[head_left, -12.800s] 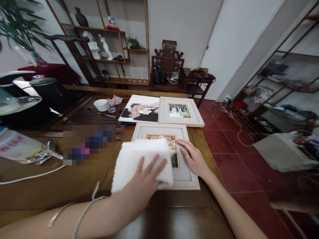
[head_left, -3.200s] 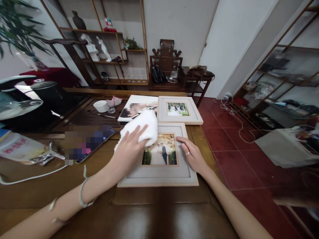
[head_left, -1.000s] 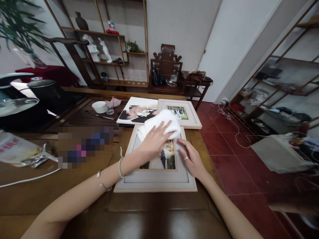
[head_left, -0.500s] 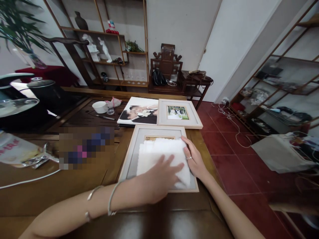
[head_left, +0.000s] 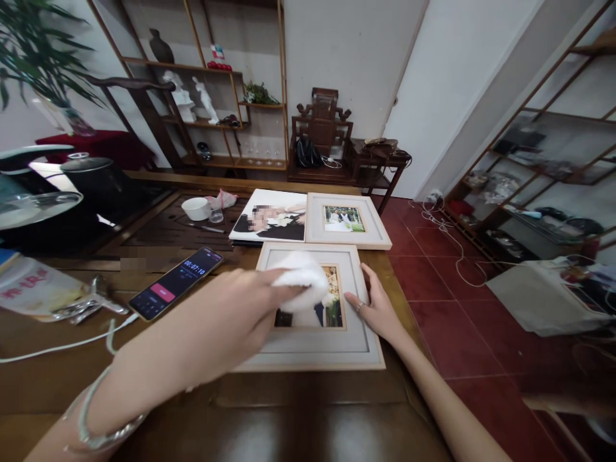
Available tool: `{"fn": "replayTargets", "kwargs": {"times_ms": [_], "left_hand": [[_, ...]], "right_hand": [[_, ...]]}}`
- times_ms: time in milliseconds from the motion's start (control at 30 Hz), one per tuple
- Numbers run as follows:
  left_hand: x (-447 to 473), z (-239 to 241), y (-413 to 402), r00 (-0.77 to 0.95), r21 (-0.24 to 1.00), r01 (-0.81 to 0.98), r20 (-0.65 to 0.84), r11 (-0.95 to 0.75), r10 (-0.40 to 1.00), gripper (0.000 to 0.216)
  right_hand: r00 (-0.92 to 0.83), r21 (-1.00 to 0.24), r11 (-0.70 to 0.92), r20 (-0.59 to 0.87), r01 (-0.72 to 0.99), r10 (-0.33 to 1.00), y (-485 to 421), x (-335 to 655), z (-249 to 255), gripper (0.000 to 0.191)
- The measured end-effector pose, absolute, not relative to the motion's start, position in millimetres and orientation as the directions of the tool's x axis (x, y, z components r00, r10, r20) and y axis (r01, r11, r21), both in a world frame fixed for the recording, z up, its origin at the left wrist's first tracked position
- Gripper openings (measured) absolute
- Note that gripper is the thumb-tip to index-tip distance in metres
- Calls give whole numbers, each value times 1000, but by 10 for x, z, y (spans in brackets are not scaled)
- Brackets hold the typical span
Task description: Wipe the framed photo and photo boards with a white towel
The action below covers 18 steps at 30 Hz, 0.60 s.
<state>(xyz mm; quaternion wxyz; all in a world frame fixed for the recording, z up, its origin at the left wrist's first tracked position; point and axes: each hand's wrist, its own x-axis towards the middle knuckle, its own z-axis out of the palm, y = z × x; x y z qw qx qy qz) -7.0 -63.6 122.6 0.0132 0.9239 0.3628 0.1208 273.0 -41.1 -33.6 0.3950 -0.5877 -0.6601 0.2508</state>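
Cloth (head_left: 308, 276) has changed most in my feed: half a second ago it lay spread over most of the near picture frame (head_left: 332, 345), and now it is a blurred wad in the left hand (head_left: 226, 314). Those fingers are drawn together, pinching it hard by the look of it. The wad covers the photo's ten-to-eleven o'clock corner, so the three o'clock side and the lower strip show again; whether it touches the glass I cannot tell.

At the frame's three o'clock edge, I see the right hand (head_left: 380, 308) with thumb on the face and fingers loosely bent and parted along the rim, gripping nothing loose. The frame lies flat on the bench (head_left: 289, 417), a second frame (head_left: 344, 218) at one o'clock and a photo panel (head_left: 279, 221) at eleven.

For writing, I get "00:07:10" on the phone (head_left: 176, 285) at nine o'clock; its smaller labels defeat me. Farther out that way, a bag (head_left: 41, 289) bears pinkish-red characters I cannot read surely. I spot no brand.
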Motion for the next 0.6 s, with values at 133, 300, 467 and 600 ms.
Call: {"fn": "replayTargets", "kwargs": {"times_ms": [133, 300, 467, 600], "left_hand": [[-52, 1132, -400, 635, 32, 732, 330, -680, 699, 42], [-131, 381, -384, 600, 17, 722, 482, -691, 638, 34], [-233, -141, -442, 560, 146, 686, 519, -713, 646, 36], [-253, -181, -434, 508, 239, 662, 553, -710, 660, 34]], "right_hand": [[129, -869, 65, 147, 491, 981, -503, 2737, -356, 74], [209, -880, -57, 49, 472, 977, -900, 2752, -254, 77], [138, -914, -228, -192, 335, 972, -1170, 2698, -119, 85], [85, -943, -328, -323, 54, 942, -1231, 2600, -86, 75]]}}
